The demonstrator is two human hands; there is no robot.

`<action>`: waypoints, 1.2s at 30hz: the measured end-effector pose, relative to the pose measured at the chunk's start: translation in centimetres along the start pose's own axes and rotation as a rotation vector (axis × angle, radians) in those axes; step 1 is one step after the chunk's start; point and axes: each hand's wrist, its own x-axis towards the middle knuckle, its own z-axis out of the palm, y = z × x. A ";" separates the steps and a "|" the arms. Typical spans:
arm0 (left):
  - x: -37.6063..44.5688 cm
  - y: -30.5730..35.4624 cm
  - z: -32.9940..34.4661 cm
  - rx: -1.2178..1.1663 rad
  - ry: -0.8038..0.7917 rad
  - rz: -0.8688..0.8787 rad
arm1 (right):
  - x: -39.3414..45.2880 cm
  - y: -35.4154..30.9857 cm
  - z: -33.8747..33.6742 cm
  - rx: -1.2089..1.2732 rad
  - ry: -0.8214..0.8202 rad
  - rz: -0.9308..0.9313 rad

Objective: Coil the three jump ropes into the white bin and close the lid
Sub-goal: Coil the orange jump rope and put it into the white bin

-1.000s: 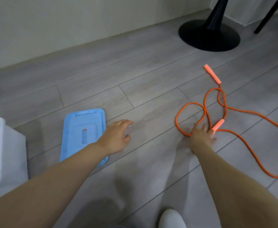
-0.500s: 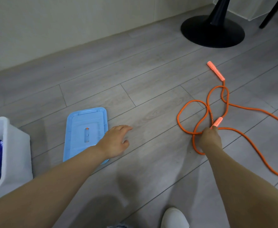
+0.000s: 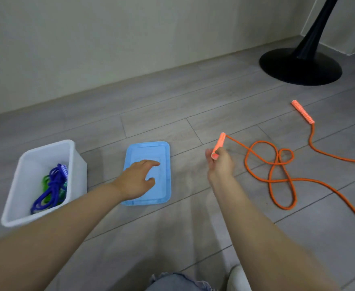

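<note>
Grey floor; our right hand (image 3: 219, 164) grips orange rope (image 3: 281, 164) handle, left hand (image 3: 137, 180) loose over lid (image 3: 166, 156); loops at 3 o'clock may knot.

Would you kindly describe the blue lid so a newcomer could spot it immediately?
Start at the white bin standing on the grey floor at the left. Just right of it, apart from it, the blue lid lies flat under the left hand. It is the only flat, pale blue rectangle here.
</note>
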 end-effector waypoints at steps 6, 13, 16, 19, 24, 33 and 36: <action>-6.1 -2.5 -6.6 -0.227 0.155 -0.163 | -12.1 3.1 6.6 -0.247 -0.379 0.072; -12.2 -4.3 -11.2 -0.835 0.433 -0.326 | -25.7 4.9 10.7 -0.558 -0.686 0.116; -13.4 -4.6 -12.6 -1.213 0.510 -0.319 | -30.5 4.6 10.6 -0.900 -0.938 0.101; -13.8 -6.6 -13.5 -1.616 0.661 -0.384 | -32.9 5.0 9.9 -1.218 -1.117 0.066; -14.3 -9.8 -12.8 -1.794 0.781 -0.485 | -32.1 5.7 12.0 -1.670 -1.309 0.099; -13.9 -8.2 -13.0 -1.307 0.444 -0.216 | -26.1 10.7 12.0 -1.699 -0.980 -0.428; -13.2 -8.5 -12.7 -1.289 0.358 -0.188 | -23.2 10.8 10.8 -1.740 -0.838 -0.484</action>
